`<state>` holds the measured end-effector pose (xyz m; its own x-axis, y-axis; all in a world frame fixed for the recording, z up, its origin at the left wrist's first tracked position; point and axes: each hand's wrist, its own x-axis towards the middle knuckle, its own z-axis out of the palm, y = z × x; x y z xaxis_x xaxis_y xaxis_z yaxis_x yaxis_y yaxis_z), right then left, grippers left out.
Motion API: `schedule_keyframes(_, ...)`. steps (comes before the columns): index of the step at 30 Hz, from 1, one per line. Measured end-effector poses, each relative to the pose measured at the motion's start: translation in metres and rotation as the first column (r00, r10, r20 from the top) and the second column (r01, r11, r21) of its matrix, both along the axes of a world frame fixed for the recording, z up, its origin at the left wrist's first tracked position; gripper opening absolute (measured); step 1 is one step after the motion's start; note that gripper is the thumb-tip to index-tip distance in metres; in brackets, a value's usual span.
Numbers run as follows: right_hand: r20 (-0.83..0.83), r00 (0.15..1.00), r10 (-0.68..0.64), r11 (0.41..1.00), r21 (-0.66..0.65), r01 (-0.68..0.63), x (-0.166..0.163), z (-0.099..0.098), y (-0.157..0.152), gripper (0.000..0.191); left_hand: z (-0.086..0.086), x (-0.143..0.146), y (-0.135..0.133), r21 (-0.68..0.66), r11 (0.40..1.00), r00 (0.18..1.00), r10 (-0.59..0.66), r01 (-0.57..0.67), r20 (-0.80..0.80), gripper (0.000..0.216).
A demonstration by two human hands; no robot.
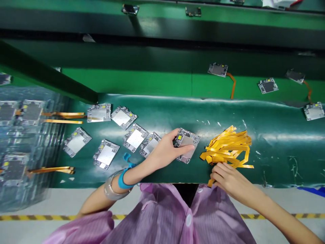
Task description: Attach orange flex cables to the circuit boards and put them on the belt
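My left hand (166, 149) grips a circuit board (188, 144) by its left side, thumb across the metal shield and fingers at the far edge. At the near edge of a pile of orange flat ribbon cables (231, 145), my right hand (223, 174) has its fingers closed on a ribbon cable (210, 183), whose end pokes out below them. The rest of that cable is hidden by the fingers. Several more circuit boards lie left of my left hand, among them one board (151, 145) partly covered by the wrist and another board (135, 138) just beyond.
Clear plastic trays (53, 135) at the left hold boards with ribbon cables attached. A green post (48, 73) slants over the bench's far left. Behind the green mat (157, 108), a lower green strip (152, 81) carries boards, such as one with a cable (218, 69).
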<state>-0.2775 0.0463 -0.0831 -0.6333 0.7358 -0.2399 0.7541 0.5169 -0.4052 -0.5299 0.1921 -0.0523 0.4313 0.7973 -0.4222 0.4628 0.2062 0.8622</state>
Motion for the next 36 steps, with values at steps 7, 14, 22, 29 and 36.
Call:
schedule_keyframes(7,-0.078,0.997,-0.017,0.988,-0.151,0.005,-0.002,0.014,0.01,0.018,0.002,0.005,-0.009,-0.079,0.996,0.999,-0.025,0.028,0.038,0.037)
schedule_keyframes(14,-0.497,0.492,-0.715,0.699,-0.503,0.508,-0.004,0.042,0.032,0.006,0.014,0.007,-0.013,-0.234,0.961,0.972,-0.098,0.149,0.214,0.033)
schedule_keyframes(22,-0.44,0.395,-0.807,0.588,-0.665,0.462,-0.034,0.064,0.057,0.018,0.024,0.009,-0.014,-0.272,0.926,0.955,-0.205,0.261,0.217,0.031)
schedule_keyframes(29,-0.379,0.388,-0.84,0.531,-0.723,0.442,-0.039,0.067,0.06,0.02,0.025,0.004,-0.017,-0.296,0.914,0.951,-0.219,0.279,0.219,0.032)
schedule_keyframes(36,-0.323,0.447,-0.834,0.527,-0.705,0.474,-0.038,0.07,0.057,0.022,0.027,0.001,-0.019,-0.292,0.908,0.948,-0.254,0.302,0.191,0.033)
